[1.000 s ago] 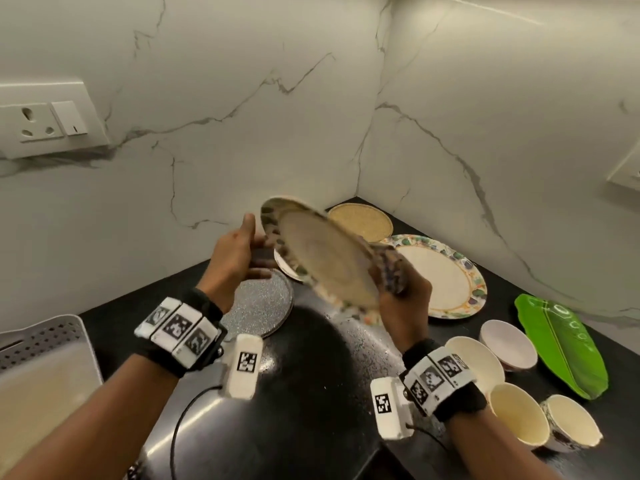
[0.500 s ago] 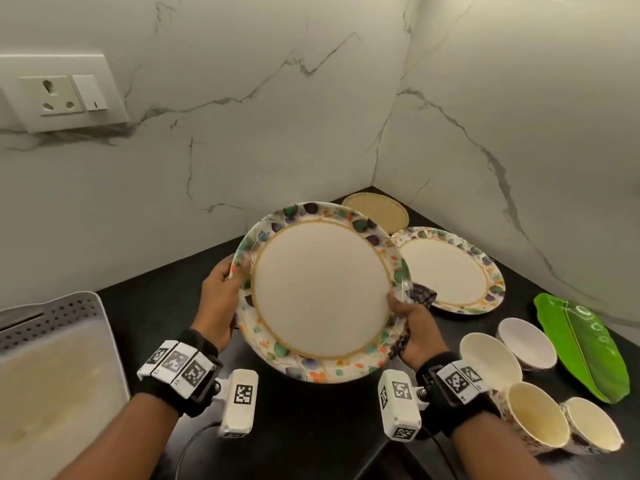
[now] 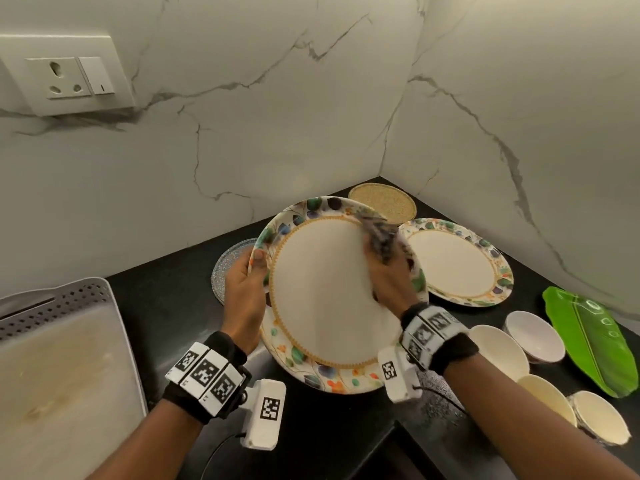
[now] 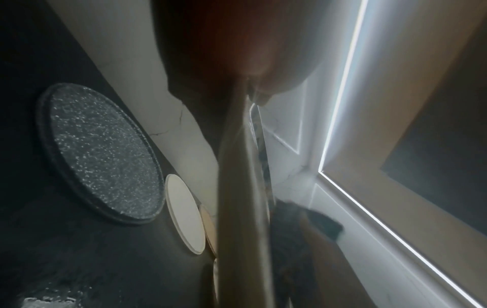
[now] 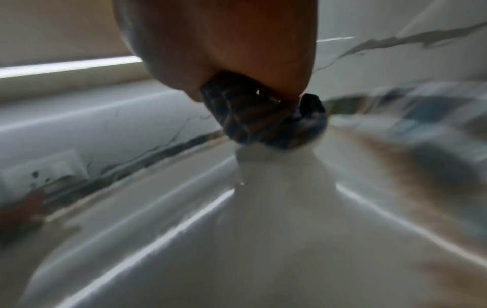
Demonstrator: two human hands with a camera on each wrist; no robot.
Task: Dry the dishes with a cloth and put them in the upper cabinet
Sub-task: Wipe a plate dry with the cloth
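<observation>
A large floral-rimmed plate [image 3: 322, 299] is held tilted above the black counter, its white face toward me. My left hand [image 3: 247, 292] grips its left rim, thumb on the front edge. My right hand [image 3: 389, 271] presses a dark checked cloth [image 3: 379, 237] against the plate's upper right face. In the right wrist view the bunched cloth [image 5: 266, 123] sits between the hand and the plate's glossy face [image 5: 237, 239]. The left wrist view shows the plate [image 4: 239, 198] edge-on under the hand.
On the counter lie a second floral plate [image 3: 457, 261], a woven mat [image 3: 382, 202], a speckled grey disc [image 3: 228, 268], several cream bowls and cups [image 3: 498, 348], and a green leaf-shaped dish [image 3: 592, 337]. A white perforated tray [image 3: 52, 341] stands at the left. A wall socket [image 3: 65, 76] is upper left.
The plate went from edge-on to facing me. My right hand left the plate's right rim and now rubs the cloth on its upper right face; the left hand keeps its grip.
</observation>
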